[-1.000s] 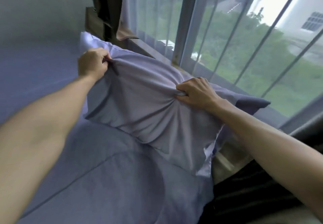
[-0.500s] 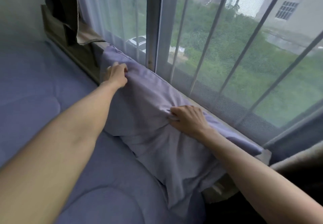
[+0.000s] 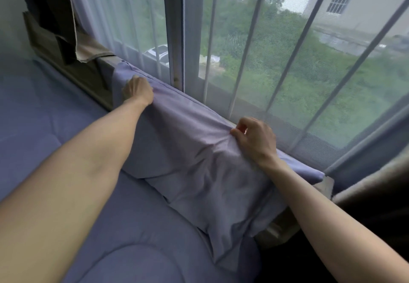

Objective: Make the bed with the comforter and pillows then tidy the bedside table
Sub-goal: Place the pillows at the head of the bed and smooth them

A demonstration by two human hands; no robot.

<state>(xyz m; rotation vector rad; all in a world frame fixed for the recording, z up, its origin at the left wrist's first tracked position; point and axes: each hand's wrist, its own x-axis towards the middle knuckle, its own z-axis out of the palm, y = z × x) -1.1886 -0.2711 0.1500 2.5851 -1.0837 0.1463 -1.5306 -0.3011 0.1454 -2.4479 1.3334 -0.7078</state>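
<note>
Comforter (image 3: pixel 93 205) covers the bed below the pillow (image 3: pixel 199 161), which leans against the window sill (image 3: pixel 294 156). Right hand (image 3: pixel 254 139) pinches its case near the sill; left hand (image 3: pixel 138 89) grips the pillow's far top edge.

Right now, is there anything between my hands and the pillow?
No. The left hand grips the top edge of the pillow, and the right hand pinches its cover further along. The pillow leans against the window ledge.
</note>
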